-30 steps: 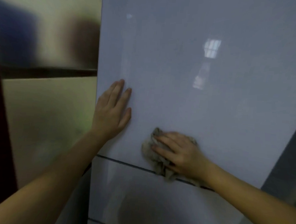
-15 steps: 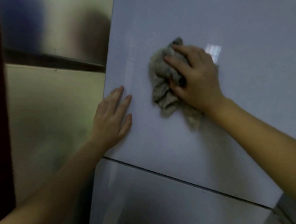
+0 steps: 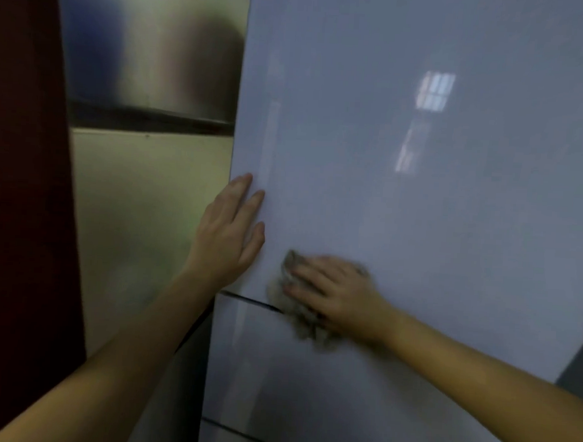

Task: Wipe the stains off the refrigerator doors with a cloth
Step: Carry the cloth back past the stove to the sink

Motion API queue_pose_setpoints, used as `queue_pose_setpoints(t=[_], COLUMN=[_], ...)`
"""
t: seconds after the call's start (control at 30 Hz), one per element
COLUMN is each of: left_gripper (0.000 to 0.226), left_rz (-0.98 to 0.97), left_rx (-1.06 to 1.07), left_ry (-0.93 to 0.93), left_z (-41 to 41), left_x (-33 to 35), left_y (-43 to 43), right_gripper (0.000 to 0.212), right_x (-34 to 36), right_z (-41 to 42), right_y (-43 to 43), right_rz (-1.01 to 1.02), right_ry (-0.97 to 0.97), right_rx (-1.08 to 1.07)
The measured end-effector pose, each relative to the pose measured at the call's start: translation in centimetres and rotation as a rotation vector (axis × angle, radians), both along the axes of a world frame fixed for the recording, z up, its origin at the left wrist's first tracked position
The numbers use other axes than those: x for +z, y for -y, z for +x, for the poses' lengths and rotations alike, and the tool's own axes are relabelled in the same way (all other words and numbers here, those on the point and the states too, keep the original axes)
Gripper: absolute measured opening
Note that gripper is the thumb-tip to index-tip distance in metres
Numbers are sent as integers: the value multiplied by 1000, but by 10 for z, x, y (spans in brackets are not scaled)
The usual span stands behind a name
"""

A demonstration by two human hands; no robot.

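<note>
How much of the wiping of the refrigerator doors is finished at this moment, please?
Done: the upper door shows no clear stain, though blur hides much. In hand: the right hand presses the cloth at that door's bottom edge, and the left hand rests flat near its left edge. Left: the lower panel; I cannot tell whether it was wiped.

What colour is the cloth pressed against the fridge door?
Mottled grey-brown cloth, best seen in the head view, under the right hand.
</note>
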State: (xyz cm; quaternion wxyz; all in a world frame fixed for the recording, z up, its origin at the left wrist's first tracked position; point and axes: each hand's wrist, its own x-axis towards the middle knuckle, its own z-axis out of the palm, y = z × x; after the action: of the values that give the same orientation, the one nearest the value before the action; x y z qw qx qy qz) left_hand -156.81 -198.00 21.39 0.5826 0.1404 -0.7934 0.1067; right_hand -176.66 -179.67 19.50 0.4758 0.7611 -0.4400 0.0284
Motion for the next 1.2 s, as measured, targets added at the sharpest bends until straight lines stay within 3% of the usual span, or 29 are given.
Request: queue_pose_setpoints(t=[0.1,0.27,0.4,0.53,0.77,0.9,1.07,1.2], left_gripper=[50,54,56,54,41,36,39,36], left_rz=[39,216,419,746,1304,1377,1353,1233], left_rx=[7,36,49,-31,-150,-181,-289,-441], left_ry=[36,165,327,440,748,1039,1316,1580], left_z=[3,12,26,49,92,113,115,120], left_x=[3,12,13,-15,-115,-168,-204,-222], left_y=[-8,-31,-58,-91,-157,-181,-205,-238], right_gripper=[26,26,44,35,28,28,27,24], right_x=[-20,-5,-11,-33,-120,-163,-183,-172], right_z=[-9,4,24,55,122,179,253,332], right_y=[-15,-30,-61,-106,-219,-291,-354,-371], right_rz=[36,56,160,158,54,-92,-190,-591], right_ry=[24,283,795,1420,1901,2083,2156,2171], right_rx=[27,-9,-214,-420,-804,-1057,-1393,-1559])
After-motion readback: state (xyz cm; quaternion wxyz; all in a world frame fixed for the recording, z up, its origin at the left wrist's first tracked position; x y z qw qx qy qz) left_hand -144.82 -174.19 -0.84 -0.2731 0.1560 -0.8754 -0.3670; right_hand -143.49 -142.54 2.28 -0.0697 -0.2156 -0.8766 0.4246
